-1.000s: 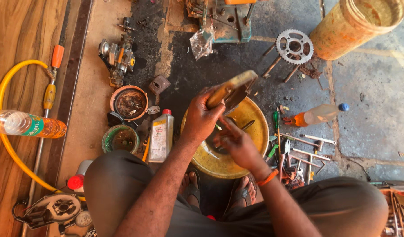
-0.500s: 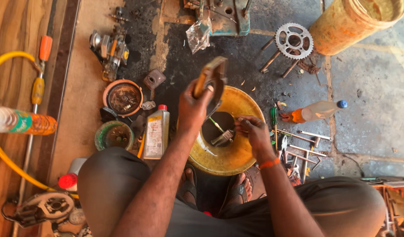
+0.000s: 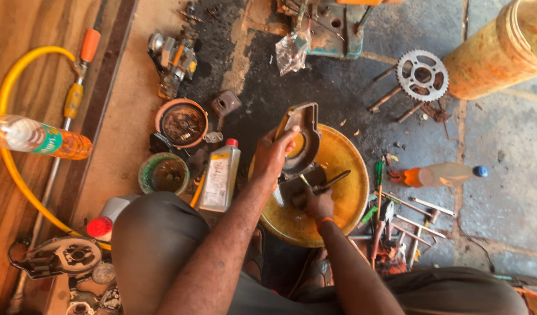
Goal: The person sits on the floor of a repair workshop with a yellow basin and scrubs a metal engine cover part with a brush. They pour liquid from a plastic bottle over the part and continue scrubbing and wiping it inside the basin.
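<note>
Oily floor; left hand (image 3: 272,153) fingers grip metal cover (image 3: 300,135); right hand (image 3: 318,202) holds brush (image 3: 332,181).

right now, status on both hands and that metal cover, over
Left hand grips metal cover, tilted over yellow basin. Right hand holds brush against a dark part in the basin. Oil bottle stands close beside.
</note>
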